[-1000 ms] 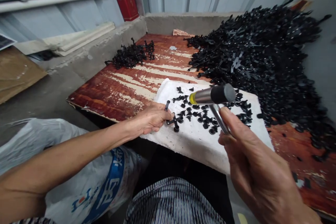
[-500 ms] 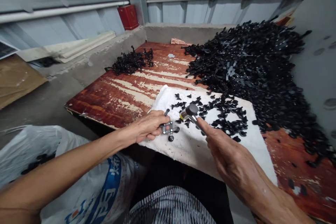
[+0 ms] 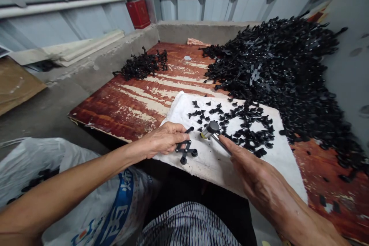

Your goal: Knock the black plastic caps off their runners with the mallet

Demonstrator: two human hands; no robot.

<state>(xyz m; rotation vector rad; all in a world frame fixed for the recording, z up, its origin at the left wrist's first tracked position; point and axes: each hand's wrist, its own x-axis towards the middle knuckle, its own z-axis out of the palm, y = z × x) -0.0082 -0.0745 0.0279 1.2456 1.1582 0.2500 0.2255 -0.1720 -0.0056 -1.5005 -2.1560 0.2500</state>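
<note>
The white cloth (image 3: 201, 169) lies on a worn red-brown board (image 3: 115, 103), and everything sits around it. At the cloth's near left corner, the left hand (image 3: 168, 138) pinches a black jointed part (image 3: 184, 148) between thumb and fingers; the part's round-ended arms stick out over the cloth, though whether they touch it I cannot tell. Over the middle of the cloth, the right hand (image 3: 253, 171) is wrapped around the handle of a hammer (image 3: 211, 128), whose dark end faces up and yellow end faces down, just beside the jointed part and apart from it. Small black pieces (image 3: 245, 125) are scattered across the cloth's far half. Past its far right edge rises a big heap of black parts (image 3: 276, 61); beyond its far left corner sits a smaller pile (image 3: 144, 64). Below and left of the cloth stands a printed plastic bag (image 3: 98, 200).
</note>
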